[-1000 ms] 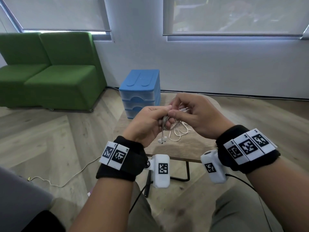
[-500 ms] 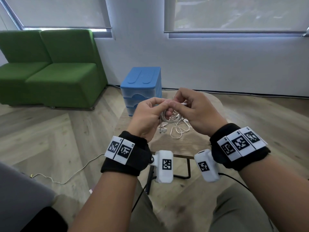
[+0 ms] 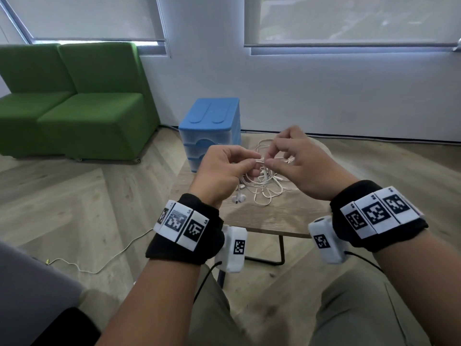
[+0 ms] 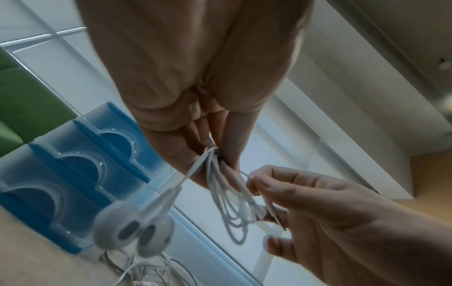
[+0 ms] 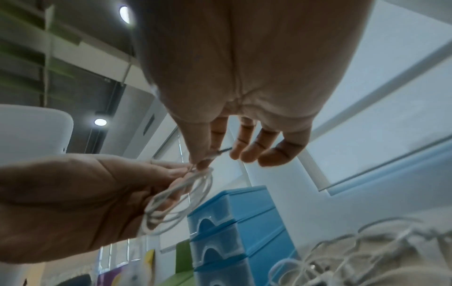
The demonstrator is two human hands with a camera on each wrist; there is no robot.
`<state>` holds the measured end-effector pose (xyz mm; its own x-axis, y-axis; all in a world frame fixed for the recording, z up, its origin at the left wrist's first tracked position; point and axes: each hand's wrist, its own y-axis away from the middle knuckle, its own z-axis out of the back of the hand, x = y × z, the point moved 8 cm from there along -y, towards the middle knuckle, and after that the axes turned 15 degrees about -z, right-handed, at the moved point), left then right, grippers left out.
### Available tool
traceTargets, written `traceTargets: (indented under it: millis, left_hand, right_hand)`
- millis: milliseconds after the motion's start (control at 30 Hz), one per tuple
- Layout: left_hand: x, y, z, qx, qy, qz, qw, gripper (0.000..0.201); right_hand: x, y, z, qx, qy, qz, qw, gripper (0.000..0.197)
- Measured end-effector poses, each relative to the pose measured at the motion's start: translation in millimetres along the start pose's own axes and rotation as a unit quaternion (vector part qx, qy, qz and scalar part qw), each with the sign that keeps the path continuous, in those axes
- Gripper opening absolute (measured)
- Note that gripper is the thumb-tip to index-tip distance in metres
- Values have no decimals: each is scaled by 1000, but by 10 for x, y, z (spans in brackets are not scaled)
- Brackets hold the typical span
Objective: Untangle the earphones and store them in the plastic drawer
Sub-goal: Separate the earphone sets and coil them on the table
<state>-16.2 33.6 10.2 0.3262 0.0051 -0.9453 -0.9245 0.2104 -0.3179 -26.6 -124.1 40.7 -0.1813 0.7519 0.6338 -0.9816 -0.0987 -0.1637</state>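
Green sofa [image 3: 74, 103] is seen at the far left on the floor. Blue plastic drawer [image 3: 212, 131] is set at the wooden table's [image 3: 269, 216] far left corner, all drawers closed. More white cable [image 3: 269, 186] is piled mid-table. Coiled earphones [image 4: 227, 203] are pinched by the left hand [image 3: 219, 171], buds [image 4: 137, 230] dangling below. The plug end [image 5: 217, 152] is pinched by the right hand [image 3: 299, 166], other fingers relaxed.
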Motion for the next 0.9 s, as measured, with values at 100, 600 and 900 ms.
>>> traceTargets:
  millis: [100,600,900]
  left_hand:
    - [25,-1,-21,17,-4,15,1000,12]
    - [14,-51,4,15,29,-29,999,15]
    - [35,-40,39,20,-100,-97,990,21]
  right_hand:
    - [109,-16,41,-6,90,51,995,4]
    - [-138,-77,-325,89,-336,-101,932,17]
    - [-272,-51,-319,73,-404,-166,896,9]
